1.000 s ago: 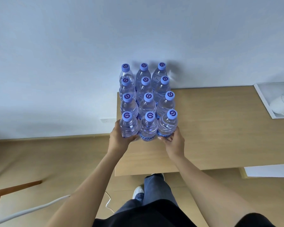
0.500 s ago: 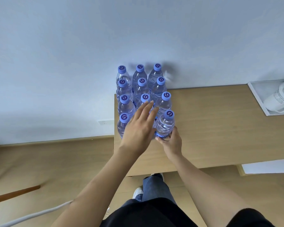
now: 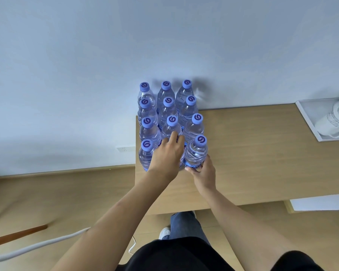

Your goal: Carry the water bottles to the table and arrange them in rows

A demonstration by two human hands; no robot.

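Since half a second ago the left hand has lowered from flat, outstretched fingers onto the middle front bottle, its fingers now curled over the hidden cap. The right hand cups the base of the front right bottle. The clear, ribbed plastic water bottles with round purple caps stand upright in three columns at the left corner of the pale wooden surface.

a plain home or office room (hard to say which): wooden table, pale wall, wood floor.
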